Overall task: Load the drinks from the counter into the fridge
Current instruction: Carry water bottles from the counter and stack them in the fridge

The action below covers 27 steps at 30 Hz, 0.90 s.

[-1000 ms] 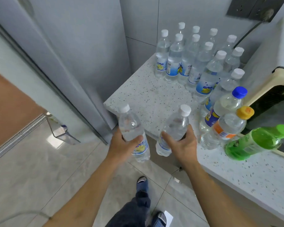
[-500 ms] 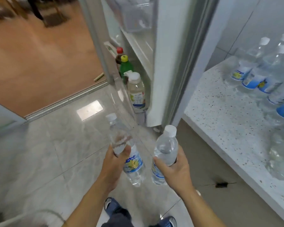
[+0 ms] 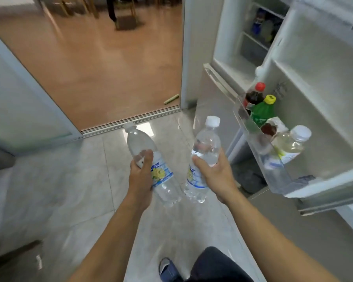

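Note:
My left hand (image 3: 141, 176) grips a clear water bottle (image 3: 163, 180) with a white cap and a blue-and-yellow label, tilted to the left. In my right hand (image 3: 216, 176) is a second, matching water bottle (image 3: 206, 147), held nearly upright. Both hang over the tiled floor, just left of the open fridge door (image 3: 318, 110). The door's lower clear shelf (image 3: 273, 171) holds a dark bottle with a red cap (image 3: 254, 96), a green bottle with a yellow cap (image 3: 262, 112) and a pale bottle with a white cap (image 3: 289, 143). The counter is out of view.
The fridge interior (image 3: 253, 37) shows at the upper right, with blurred items on its shelves. An open doorway (image 3: 102, 68) ahead leads to a brown floor with chair legs. My foot (image 3: 167, 269) and trouser leg are on the pale tiles below.
I have turned left from the counter to the fridge with a bottle in each hand. The counter and its bottles have left the view; the open door and fridge interior now show at right.

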### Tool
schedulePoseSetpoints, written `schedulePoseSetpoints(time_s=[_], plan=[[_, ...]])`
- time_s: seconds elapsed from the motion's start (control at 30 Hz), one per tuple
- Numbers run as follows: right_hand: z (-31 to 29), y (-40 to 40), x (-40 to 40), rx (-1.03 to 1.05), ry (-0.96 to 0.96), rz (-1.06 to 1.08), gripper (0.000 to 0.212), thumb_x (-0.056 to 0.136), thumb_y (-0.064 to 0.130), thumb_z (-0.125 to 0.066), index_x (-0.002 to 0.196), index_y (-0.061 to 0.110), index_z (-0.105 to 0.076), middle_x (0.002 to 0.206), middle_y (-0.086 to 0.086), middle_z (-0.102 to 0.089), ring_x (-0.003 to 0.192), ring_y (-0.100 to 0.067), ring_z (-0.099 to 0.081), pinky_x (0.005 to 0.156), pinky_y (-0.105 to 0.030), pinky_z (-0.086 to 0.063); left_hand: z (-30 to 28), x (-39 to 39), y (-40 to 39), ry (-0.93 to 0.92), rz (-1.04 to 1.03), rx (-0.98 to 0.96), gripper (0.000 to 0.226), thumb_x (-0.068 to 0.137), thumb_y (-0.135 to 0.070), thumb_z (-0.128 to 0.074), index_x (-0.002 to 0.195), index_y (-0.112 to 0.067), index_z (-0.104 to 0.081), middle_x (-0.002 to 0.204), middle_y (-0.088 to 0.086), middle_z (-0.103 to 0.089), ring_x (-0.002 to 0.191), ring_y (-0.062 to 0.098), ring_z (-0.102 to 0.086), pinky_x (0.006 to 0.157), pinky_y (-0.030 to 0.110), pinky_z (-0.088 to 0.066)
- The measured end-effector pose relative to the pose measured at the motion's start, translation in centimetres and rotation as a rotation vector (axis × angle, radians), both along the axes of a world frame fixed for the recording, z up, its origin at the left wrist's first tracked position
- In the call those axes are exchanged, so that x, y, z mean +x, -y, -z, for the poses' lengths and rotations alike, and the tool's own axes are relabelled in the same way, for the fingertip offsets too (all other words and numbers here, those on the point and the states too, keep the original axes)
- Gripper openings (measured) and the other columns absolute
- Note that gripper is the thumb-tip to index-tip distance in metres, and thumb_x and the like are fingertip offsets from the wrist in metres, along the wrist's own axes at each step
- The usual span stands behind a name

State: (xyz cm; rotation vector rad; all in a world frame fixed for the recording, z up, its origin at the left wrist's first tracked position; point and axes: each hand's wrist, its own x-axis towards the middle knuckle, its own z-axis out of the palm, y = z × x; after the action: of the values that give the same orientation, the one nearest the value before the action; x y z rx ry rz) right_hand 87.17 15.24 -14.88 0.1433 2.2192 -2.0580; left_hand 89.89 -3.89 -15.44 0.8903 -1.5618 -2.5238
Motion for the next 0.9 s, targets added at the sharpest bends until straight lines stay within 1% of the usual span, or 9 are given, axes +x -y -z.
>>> schedulePoseSetpoints(time_s=[0.1, 0.23, 0.3, 0.37, 0.43, 0.53, 0.7, 0.8, 0.9], plan=[[0.1, 2.5, -3.4, -0.080, 0.042, 0.025, 0.054, 0.066, 0.051, -0.077, 0.113, 0.033, -0.059, 0.104, 0.009, -0.074, 0.094, -0.010, -0.073, 0.082, -0.036, -0.059, 0.0, -2.5, 2.4, 0.014, 0.007, 0.069, 0.059, 0.086, -0.047, -0.068, 0.135, -0.020, -0.049, 0.120, 0.018, -0.068, 0.105, 0.039, -0.069, 0.090, 0.060, -0.054], [0.1, 5.1, -8.3, -0.154, 0.078, 0.066, 0.055, 0.063, 0.050, -0.077, 0.110, 0.030, -0.057, 0.098, 0.004, -0.074, 0.088, -0.015, -0.075, 0.070, -0.032, -0.060, 0.2, -7.2, 4.7, 0.020, 0.085, 0.101, 0.055, 0.090, -0.035, -0.067, 0.138, -0.015, -0.049, 0.125, 0.026, -0.063, 0.113, 0.047, -0.062, 0.096, 0.065, -0.049], [0.3, 6.1, -11.2, -0.214, 0.108, 0.100, 0.056, 0.064, 0.048, -0.078, 0.112, 0.028, -0.058, 0.100, 0.001, -0.074, 0.090, -0.018, -0.075, 0.075, -0.039, -0.062, 0.0, -10.4, 5.6, 0.014, 0.152, 0.097, 0.061, 0.083, -0.033, -0.069, 0.138, -0.012, -0.051, 0.121, 0.027, -0.064, 0.107, 0.044, -0.065, 0.095, 0.060, -0.052], [0.6, 7.1, -14.6, -0.270, 0.129, 0.140, 0.055, 0.065, 0.045, -0.078, 0.113, 0.026, -0.059, 0.101, 0.000, -0.075, 0.092, -0.020, -0.075, 0.081, -0.045, -0.061, -0.1, -14.1, 6.4, 0.009, 0.212, 0.082, 0.061, 0.081, -0.031, -0.068, 0.136, -0.011, -0.052, 0.112, 0.026, -0.066, 0.096, 0.039, -0.068, 0.085, 0.052, -0.058], [0.8, 7.9, -18.3, -0.321, 0.154, 0.191, 0.058, 0.064, 0.044, -0.079, 0.115, 0.025, -0.059, 0.101, 0.000, -0.075, 0.092, -0.021, -0.075, 0.081, -0.048, -0.061, -0.2, -18.3, 7.0, -0.009, 0.250, 0.089, 0.047, 0.087, -0.026, -0.066, 0.132, -0.015, -0.054, 0.100, 0.017, -0.071, 0.086, 0.032, -0.072, 0.070, 0.043, -0.060], [0.3, 8.3, -24.2, -0.350, 0.199, 0.281, 0.059, 0.067, 0.040, -0.081, 0.118, 0.023, -0.057, 0.100, -0.003, -0.075, 0.089, -0.022, -0.075, 0.081, -0.051, -0.060, -0.8, -25.0, 7.5, -0.004, 0.287, 0.109, 0.035, 0.092, -0.022, -0.062, 0.126, -0.024, -0.055, 0.089, 0.008, -0.075, 0.079, 0.026, -0.074, 0.063, 0.037, -0.058], [-1.2, 7.4, -33.5, -0.354, 0.211, 0.408, 0.041, 0.082, 0.026, -0.080, 0.115, 0.019, -0.057, 0.108, -0.011, -0.073, 0.092, -0.027, -0.074, 0.084, -0.053, -0.059, -2.7, -35.8, 6.5, 0.015, 0.393, 0.126, 0.030, 0.092, -0.015, -0.059, 0.122, -0.021, -0.058, 0.090, 0.009, -0.074, 0.076, 0.026, -0.073, 0.069, 0.038, -0.057], [-2.3, 6.4, -37.7, -0.303, 0.195, 0.481, 0.035, 0.082, 0.028, -0.080, 0.107, 0.025, -0.057, 0.107, -0.008, -0.073, 0.092, -0.024, -0.073, 0.084, -0.049, -0.060, -3.5, -40.9, 5.3, 0.038, 0.444, 0.138, 0.037, 0.091, -0.017, -0.060, 0.127, -0.011, -0.059, 0.096, 0.015, -0.071, 0.077, 0.028, -0.072, 0.064, 0.036, -0.058], [-3.2, 5.3, -41.4, -0.274, 0.166, 0.546, 0.031, 0.081, 0.029, -0.080, 0.105, 0.029, -0.060, 0.099, 0.001, -0.076, 0.090, -0.019, -0.074, 0.085, -0.047, -0.060, -3.8, -45.9, 4.2, 0.034, 0.484, 0.183, 0.040, 0.092, -0.018, -0.062, 0.131, -0.011, -0.056, 0.105, 0.019, -0.069, 0.083, 0.030, -0.071, 0.065, 0.038, -0.058]])
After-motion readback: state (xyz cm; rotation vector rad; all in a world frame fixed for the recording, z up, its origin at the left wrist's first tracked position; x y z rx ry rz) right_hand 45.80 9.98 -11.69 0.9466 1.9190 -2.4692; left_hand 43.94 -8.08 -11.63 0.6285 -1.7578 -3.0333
